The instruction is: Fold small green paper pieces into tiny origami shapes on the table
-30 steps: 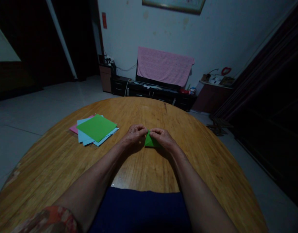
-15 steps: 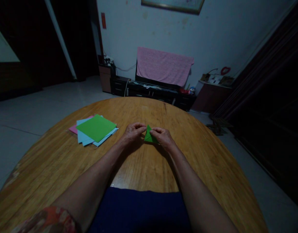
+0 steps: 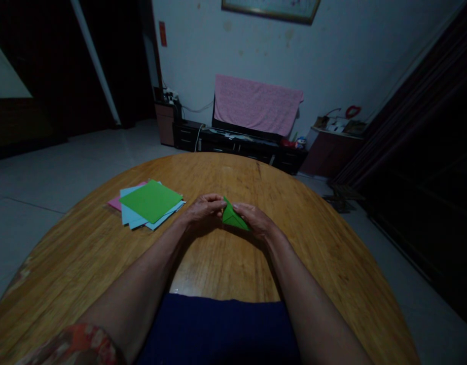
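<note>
A small folded piece of green paper (image 3: 233,219), roughly triangular with crease lines on its face, is held between my two hands over the wooden table (image 3: 218,268). My left hand (image 3: 207,207) pinches its left edge near the upper tip between thumb and fingers. On the other side, my right hand (image 3: 256,219) grips the right part, with the thumb lying along the upper edge. My right fingers cover that end of the paper. To the left lies a loose stack of square sheets, a green sheet (image 3: 151,200) on top of light blue sheets (image 3: 130,217) and a pink one (image 3: 114,203).
The round table's far edge curves in front of a low black cabinet (image 3: 239,147). Behind it a pink cloth (image 3: 258,105) covers a screen-like panel. A side cabinet (image 3: 330,154) with small items stands at right, beside a dark curtain (image 3: 396,96).
The folded green paper has turned and tilted, its tip shifting left and its lower right corner dropping. Both hands have moved slightly with it. The stack of sheets stays put.
</note>
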Action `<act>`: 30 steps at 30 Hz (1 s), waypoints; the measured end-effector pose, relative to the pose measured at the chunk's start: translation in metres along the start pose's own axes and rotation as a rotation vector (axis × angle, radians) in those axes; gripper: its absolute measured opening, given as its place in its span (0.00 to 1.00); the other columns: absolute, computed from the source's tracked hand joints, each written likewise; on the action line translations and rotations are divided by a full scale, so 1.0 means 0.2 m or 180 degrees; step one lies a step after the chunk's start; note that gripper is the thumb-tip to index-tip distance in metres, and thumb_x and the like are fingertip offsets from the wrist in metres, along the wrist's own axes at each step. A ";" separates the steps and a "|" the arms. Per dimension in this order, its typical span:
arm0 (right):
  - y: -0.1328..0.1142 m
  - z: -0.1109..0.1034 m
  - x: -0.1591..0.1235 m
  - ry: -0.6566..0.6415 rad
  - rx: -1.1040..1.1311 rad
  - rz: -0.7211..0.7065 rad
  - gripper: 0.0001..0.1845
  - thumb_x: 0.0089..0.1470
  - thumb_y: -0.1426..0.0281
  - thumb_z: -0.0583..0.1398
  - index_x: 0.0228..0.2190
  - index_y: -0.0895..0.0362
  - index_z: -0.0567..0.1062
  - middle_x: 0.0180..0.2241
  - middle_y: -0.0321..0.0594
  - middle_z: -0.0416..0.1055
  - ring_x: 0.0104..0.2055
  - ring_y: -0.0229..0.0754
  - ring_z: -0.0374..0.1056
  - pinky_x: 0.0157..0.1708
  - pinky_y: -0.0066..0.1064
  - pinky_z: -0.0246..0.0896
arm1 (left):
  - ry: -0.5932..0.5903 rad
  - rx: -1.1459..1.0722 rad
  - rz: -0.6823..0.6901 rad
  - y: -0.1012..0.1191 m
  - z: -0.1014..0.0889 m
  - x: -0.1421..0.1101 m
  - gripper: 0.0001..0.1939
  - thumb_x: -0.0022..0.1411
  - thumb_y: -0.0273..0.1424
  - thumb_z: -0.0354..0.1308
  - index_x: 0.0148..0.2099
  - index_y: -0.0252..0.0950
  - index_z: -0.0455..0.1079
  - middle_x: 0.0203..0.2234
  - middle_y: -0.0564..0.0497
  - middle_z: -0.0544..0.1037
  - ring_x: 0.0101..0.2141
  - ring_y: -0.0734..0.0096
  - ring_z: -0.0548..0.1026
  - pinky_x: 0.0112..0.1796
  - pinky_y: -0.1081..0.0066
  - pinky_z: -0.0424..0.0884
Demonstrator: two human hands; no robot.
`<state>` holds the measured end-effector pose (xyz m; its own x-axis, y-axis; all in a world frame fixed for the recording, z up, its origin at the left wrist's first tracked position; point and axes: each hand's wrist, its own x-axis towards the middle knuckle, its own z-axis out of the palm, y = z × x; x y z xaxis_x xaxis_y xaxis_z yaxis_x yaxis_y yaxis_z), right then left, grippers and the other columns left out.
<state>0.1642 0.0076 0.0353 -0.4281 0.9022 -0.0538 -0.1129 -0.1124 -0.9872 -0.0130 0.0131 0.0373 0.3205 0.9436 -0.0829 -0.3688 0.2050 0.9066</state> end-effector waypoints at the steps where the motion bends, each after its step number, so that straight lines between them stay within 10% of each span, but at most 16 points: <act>1: 0.00 0.00 0.00 -0.0088 0.0083 0.0075 0.17 0.47 0.56 0.64 0.32 0.56 0.78 0.32 0.41 0.76 0.33 0.40 0.70 0.37 0.33 0.65 | -0.0039 0.0009 -0.0005 0.01 0.00 0.00 0.08 0.49 0.29 0.66 0.29 0.34 0.69 0.15 0.55 0.69 0.17 0.78 0.65 0.22 0.76 0.61; 19: 0.02 -0.01 -0.04 -0.0269 0.0470 0.0482 0.17 0.48 0.60 0.63 0.39 0.55 0.77 0.44 0.46 0.76 0.40 0.45 0.73 0.36 0.33 0.69 | -0.0374 0.0242 0.0049 0.03 -0.05 0.01 0.07 0.49 0.30 0.67 0.28 0.33 0.72 0.20 0.52 0.70 0.21 0.78 0.67 0.23 0.76 0.62; 30: 0.06 0.02 0.04 0.0920 0.0528 -0.0030 0.14 0.43 0.61 0.67 0.30 0.56 0.72 0.27 0.35 0.73 0.27 0.36 0.68 0.30 0.28 0.62 | 0.0447 0.0261 0.0495 -0.03 0.05 0.05 0.21 0.44 0.32 0.71 0.40 0.35 0.69 0.23 0.57 0.69 0.20 0.80 0.67 0.25 0.75 0.65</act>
<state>0.1556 0.0126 0.0243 -0.1570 0.9816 -0.1085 -0.2702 -0.1484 -0.9513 0.0013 0.0185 0.0356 0.1388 0.9903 0.0088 -0.3303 0.0379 0.9431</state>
